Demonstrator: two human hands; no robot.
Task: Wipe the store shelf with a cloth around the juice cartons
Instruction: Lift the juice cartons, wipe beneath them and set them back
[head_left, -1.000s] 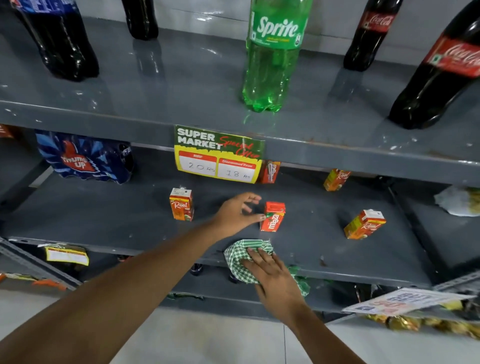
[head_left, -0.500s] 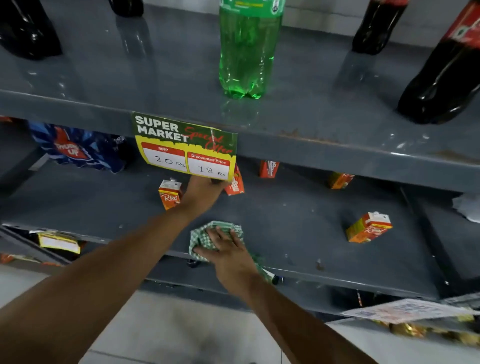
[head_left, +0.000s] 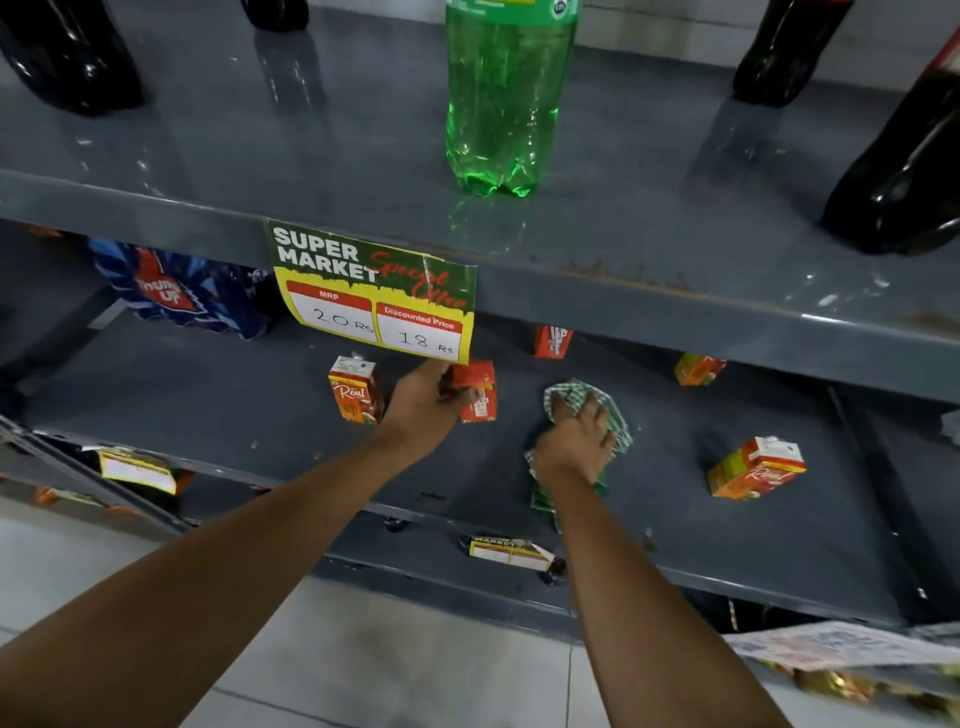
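Observation:
On the grey middle shelf (head_left: 218, 405) my left hand (head_left: 423, 402) grips a small red juice carton (head_left: 480, 392) and holds it just under the price sign. My right hand (head_left: 574, 441) presses a green-and-white checked cloth (head_left: 582, 395) flat on the shelf, to the right of that carton. An orange Real carton (head_left: 356, 389) stands upright left of my left hand. Another orange carton (head_left: 756, 467) lies tilted at the right. A red carton (head_left: 553, 340) and an orange carton (head_left: 698, 369) stand at the back, partly hidden by the upper shelf.
The upper shelf (head_left: 649, 306) overhangs close above my hands, with a yellow-green price sign (head_left: 374, 296) hanging from its edge. A green bottle (head_left: 506, 98) and dark cola bottles (head_left: 904, 171) stand on it. A blue Thums Up pack (head_left: 176, 288) lies at the back left.
My right hand has slid the cloth from the shelf's front edge inward and to the right. My left hand, with the red carton, sits by the price sign; the camera has shifted.

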